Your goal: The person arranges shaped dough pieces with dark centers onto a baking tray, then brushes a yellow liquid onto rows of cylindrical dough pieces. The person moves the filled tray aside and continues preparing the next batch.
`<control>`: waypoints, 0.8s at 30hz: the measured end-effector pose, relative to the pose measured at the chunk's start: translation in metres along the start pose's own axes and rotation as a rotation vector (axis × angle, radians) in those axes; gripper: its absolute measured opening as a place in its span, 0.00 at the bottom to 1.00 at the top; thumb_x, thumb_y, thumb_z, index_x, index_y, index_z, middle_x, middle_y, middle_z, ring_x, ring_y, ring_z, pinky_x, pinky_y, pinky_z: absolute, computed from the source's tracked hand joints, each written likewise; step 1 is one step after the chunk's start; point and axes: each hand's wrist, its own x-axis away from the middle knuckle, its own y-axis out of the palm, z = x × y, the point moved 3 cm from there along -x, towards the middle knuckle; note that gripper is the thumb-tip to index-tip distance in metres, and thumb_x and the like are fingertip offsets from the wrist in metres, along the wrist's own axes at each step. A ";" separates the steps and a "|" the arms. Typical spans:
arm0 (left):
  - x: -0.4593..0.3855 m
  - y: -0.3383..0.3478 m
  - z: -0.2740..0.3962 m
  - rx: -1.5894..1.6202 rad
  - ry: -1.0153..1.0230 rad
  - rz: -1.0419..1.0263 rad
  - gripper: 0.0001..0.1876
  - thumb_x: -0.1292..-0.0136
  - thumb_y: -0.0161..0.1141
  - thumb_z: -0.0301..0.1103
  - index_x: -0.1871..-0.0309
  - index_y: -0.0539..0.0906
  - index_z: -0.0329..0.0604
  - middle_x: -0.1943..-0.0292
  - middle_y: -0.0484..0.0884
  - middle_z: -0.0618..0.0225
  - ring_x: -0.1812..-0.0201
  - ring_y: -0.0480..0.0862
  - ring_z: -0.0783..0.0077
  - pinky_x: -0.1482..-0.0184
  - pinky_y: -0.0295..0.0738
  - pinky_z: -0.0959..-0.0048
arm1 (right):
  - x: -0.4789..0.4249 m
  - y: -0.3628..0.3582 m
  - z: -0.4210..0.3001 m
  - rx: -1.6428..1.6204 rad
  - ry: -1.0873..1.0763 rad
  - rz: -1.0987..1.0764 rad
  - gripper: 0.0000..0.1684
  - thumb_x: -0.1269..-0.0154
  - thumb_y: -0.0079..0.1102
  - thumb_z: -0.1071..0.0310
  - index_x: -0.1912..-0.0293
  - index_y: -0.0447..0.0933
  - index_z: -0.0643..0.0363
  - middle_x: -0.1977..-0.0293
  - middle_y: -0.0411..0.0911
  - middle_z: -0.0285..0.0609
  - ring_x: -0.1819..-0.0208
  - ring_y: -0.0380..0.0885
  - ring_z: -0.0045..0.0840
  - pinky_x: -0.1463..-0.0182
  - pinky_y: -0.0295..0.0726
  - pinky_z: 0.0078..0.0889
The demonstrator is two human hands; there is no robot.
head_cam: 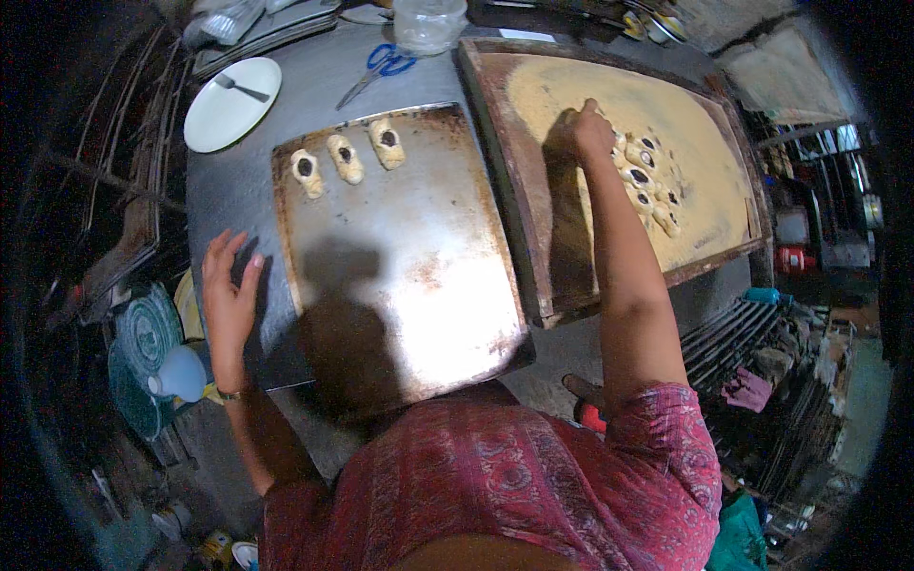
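My right hand [591, 134] reaches into a wood-framed tray [532, 250] spread with yellowish crumbs [685, 121]. It is at the left end of a cluster of dough pieces with dark filling [639, 177]; whether its fingers grip one is hidden. My left hand [230, 278] is empty, fingers apart, over the metal tabletop just left of a baking sheet [457, 207]. Three filled dough pieces lie apart in a row near the sheet's far edge: one at the left [308, 173], one in the middle [345, 159] and one at the right [387, 143].
A white plate [214, 118] with a fork [246, 88] sits at the far left of the table. Blue-handled scissors [378, 68] and a clear plastic container [430, 25] are beyond the sheet. Metal racks [735, 325] stand at the right.
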 end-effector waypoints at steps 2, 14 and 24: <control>0.003 -0.005 0.000 -0.010 -0.020 -0.001 0.18 0.40 0.60 0.36 0.48 0.78 0.41 0.41 0.71 0.53 0.39 0.69 0.52 0.38 0.63 0.64 | 0.004 -0.002 -0.001 -0.026 -0.030 0.028 0.21 0.39 0.48 0.60 0.49 0.64 0.60 0.60 0.79 0.56 0.55 0.78 0.48 0.53 0.76 0.49; 0.005 -0.005 -0.034 0.030 -0.008 0.009 0.17 0.40 0.60 0.35 0.48 0.77 0.41 0.41 0.71 0.53 0.38 0.67 0.51 0.37 0.61 0.62 | 0.025 -0.010 -0.032 -0.205 -0.138 0.120 0.37 0.46 0.62 0.50 0.44 0.61 0.61 0.63 0.78 0.61 0.58 0.78 0.51 0.55 0.75 0.47; 0.010 -0.023 -0.053 0.019 -0.060 -0.004 0.17 0.40 0.60 0.35 0.48 0.77 0.41 0.41 0.71 0.54 0.37 0.66 0.51 0.36 0.60 0.62 | 0.025 0.006 -0.031 -0.237 -0.041 -0.052 0.42 0.51 0.67 0.50 0.43 0.62 0.62 0.56 0.77 0.62 0.51 0.76 0.48 0.50 0.75 0.42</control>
